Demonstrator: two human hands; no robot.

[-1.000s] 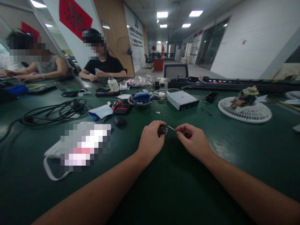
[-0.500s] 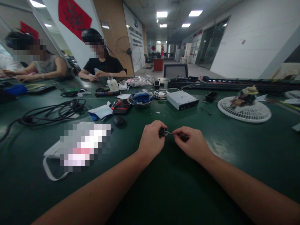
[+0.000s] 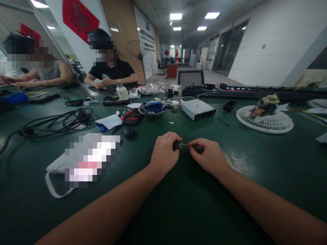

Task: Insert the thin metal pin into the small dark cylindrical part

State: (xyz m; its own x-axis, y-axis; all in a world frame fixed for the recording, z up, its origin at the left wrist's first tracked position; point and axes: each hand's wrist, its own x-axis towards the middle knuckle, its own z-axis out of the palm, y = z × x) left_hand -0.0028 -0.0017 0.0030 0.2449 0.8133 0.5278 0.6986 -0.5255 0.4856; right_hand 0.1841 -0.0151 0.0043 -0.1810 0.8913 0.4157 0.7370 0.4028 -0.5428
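Observation:
Low over the green table (image 3: 143,149), my left hand (image 3: 165,149) is wrapped round a small dark cylindrical part (image 3: 177,144) with a shiny end facing right. A thin light rod (image 3: 185,145) spans the small gap between that end and my right fingertips. My right hand (image 3: 208,153) pinches the rod's right end between thumb and forefinger, with the other fingers curled. Something dark shows inside the curl of my right hand, too small to make out.
A black mouse (image 3: 128,132), a white bag (image 3: 57,163) and a coiled black cable (image 3: 56,124) are at left. Beyond my hands stand a metal bowl (image 3: 152,114), a white drive box (image 3: 198,109) and a white fan grille (image 3: 264,119). Two people sit across at the far left.
Both hands keep nearly the same place and grip. The left forefinger now reaches slightly further over the shiny end of the part. The whole view has shifted a little.

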